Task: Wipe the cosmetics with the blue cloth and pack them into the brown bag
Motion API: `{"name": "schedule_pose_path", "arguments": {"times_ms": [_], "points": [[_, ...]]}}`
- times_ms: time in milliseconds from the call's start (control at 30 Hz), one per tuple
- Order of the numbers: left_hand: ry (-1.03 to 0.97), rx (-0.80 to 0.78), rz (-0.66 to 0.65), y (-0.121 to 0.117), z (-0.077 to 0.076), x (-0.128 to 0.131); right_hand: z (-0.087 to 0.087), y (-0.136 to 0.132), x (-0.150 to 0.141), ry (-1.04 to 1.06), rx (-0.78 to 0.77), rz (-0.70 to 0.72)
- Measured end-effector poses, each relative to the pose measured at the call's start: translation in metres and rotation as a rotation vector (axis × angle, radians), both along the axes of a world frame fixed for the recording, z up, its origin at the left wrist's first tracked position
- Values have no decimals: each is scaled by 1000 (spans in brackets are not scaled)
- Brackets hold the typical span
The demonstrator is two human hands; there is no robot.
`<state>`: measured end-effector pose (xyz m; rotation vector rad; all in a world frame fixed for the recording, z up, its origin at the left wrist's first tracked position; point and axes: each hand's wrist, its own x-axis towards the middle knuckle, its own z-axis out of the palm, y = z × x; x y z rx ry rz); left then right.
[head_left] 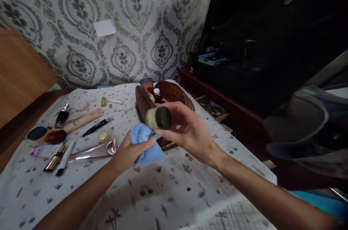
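My right hand [190,132] is closed around a small cosmetic jar [159,118] with a dark green lid and a pale body, tipped on its side. In my left hand [129,155] a light blue cloth [145,143] is bunched up, just below the jar. Whether cloth and jar touch is hard to tell. Behind the hands an open brown toiletry bag [143,101] stands on the patterned sheet [152,193]. Inside it shows a dark bottle with a white cap [157,92]; the jar and my right hand hide part of the bag.
On the left lie several cosmetics, among them a metallic pink tube [94,151], a beige tube [84,120], a black pen [97,127] and a dark bottle [62,116]. An open drawer [213,108] is right of the bag. A wooden board [24,74] borders the left.
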<state>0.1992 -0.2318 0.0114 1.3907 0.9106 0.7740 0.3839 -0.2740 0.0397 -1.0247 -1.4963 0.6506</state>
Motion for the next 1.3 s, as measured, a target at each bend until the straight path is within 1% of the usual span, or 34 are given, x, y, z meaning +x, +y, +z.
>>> {"name": "schedule_pose_path", "arguments": {"times_ms": [100,167,300,400,467,533,633,733,800,900,1000,1167,1300], "points": [[149,137,-137,-3,11,19,15,5,22,-27,5,-37],[225,203,-239,-5,14,28,19,10,35,-84,-5,-79],[413,342,-343,-5,8,38,19,19,54,-215,-49,-171],[512,357,-434,-5,2,40,19,25,64,-311,-48,-205],[575,358,-471,-5,-1,39,22,28,68,-399,-30,-220],[609,356,-484,-5,-3,36,28,31,70,-524,-15,-214],[628,342,-497,-6,-9,34,40,38,68,-777,-35,-169],[687,352,-508,-7,-14,34,49,47,61,-1060,-142,-85],[708,364,-530,-7,-18,35,52,54,55,-1213,-231,-12],[704,388,-549,-7,-23,35,50,64,47,-1381,-313,104],[669,415,-559,-5,-26,34,43,72,41,-1473,-355,152],[589,420,-571,-3,-27,34,28,83,35,-1486,-466,188],[625,413,-570,-4,-28,34,21,89,30,-1454,-582,202]]}}
